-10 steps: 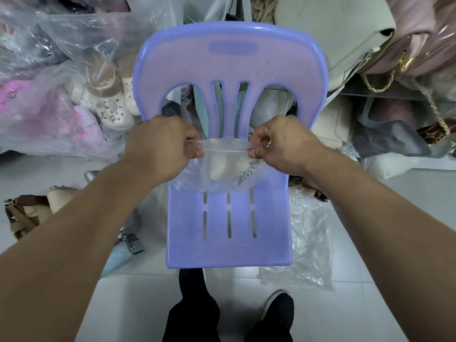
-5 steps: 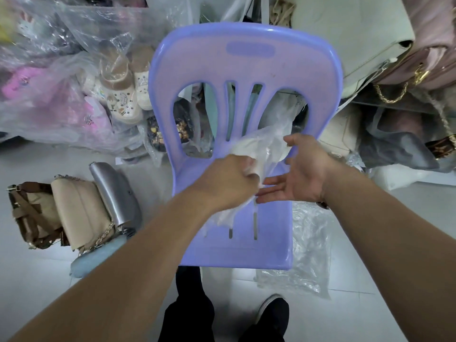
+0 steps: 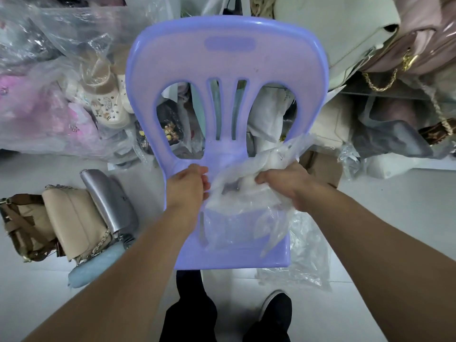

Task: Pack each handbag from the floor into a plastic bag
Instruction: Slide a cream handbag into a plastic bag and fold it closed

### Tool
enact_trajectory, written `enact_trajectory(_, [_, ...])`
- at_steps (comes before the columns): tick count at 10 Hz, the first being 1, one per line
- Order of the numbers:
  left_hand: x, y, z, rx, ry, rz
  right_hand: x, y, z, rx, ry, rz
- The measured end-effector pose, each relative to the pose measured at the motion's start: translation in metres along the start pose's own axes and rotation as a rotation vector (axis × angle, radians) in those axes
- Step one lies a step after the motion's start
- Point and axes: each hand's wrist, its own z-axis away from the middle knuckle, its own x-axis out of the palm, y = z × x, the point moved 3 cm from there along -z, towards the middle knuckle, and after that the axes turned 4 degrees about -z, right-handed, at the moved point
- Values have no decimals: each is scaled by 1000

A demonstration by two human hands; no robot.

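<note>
Over a lilac plastic chair (image 3: 229,58), right hand (image 3: 283,186) grips a crumpled clear plastic bag (image 3: 241,218); left hand (image 3: 188,188) pinches the bag's edge. A beige chain-strapped handbag (image 3: 74,218) lies well left.

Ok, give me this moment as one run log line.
place: chair seat | right hand: grips plastic bag, white item inside | left hand: pinches bag edge | floor: beige handbag, silver handbag unpacked

Bare forearms (image 3: 123,267), black trousers (image 3: 188,317), black shoe (image 3: 277,306) with a white sole
</note>
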Motion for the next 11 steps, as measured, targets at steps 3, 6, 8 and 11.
enact_trajectory(3, [-15,32,7,45,132,-297,-31,-42,60,-174,-333,-243])
enact_trajectory(6, [-19,158,144,286,26,89,-90,-137,194,-485,-361,-249])
enact_trajectory(8, [-35,192,250,426,14,257,-141,-151,334,-568,-458,-99])
enact_trajectory(11, [-4,208,372,595,-140,177,-234,-120,410,-611,-168,-19])
